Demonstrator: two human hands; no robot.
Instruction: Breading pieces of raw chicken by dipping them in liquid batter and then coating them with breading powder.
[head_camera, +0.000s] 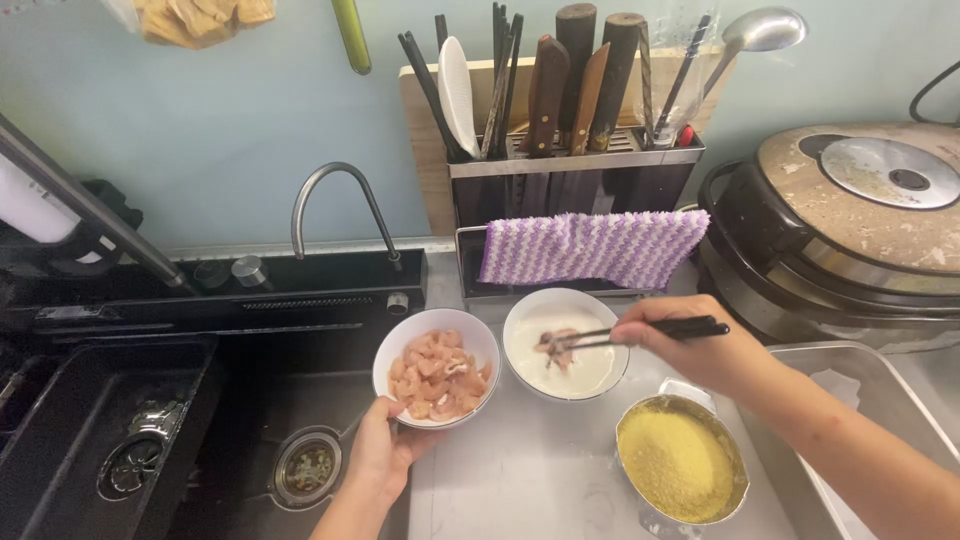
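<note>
Chopsticks (640, 331) sit pinched in the right hand (690, 350), fingers closed around them, tips holding a meat piece (556, 346) over the white bowl (566, 343) of batter. Left hand (380, 450) curls half closed on the rim of the meat bowl (437, 366), at 9 o'clock from the batter. Crumb pot (682, 465) stands at 5 o'clock.
</note>
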